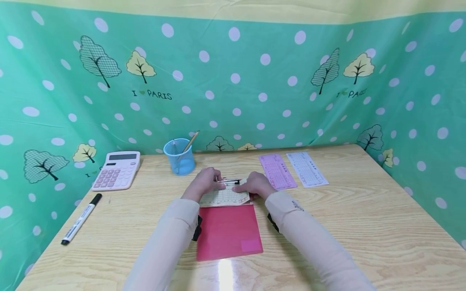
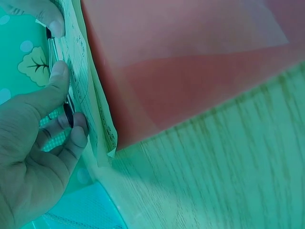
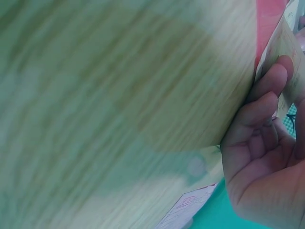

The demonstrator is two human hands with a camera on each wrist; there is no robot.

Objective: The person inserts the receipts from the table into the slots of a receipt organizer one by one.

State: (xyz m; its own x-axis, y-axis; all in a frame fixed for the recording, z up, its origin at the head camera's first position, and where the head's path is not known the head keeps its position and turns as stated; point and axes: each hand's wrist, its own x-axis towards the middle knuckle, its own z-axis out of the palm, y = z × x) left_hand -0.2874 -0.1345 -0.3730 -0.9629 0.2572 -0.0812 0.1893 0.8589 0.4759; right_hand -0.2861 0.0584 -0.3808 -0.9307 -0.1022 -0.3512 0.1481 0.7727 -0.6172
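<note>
A red clip folder (image 1: 229, 231) lies on the table in front of the person. Across its top lies a cream printed slip (image 1: 223, 197) with a grid, its right side lifted and slightly bent. The left hand (image 1: 204, 184) pinches the metal clip (image 1: 228, 180) with black ends at the folder's top edge; in the left wrist view its thumb presses the bar and its fingers curl by a black end. At the slip's right side the right hand (image 1: 257, 185) grips the paper, thumb on top and fingers underneath. The hands partly hide the clip.
A pink printed slip (image 1: 278, 171) and a white one (image 1: 307, 169) lie back right. Behind the left hand stands a blue mesh cup (image 1: 182, 163) with a pencil. A calculator (image 1: 116, 171) and a marker (image 1: 82, 218) are at left. A green curtain (image 1: 233, 89) hangs behind.
</note>
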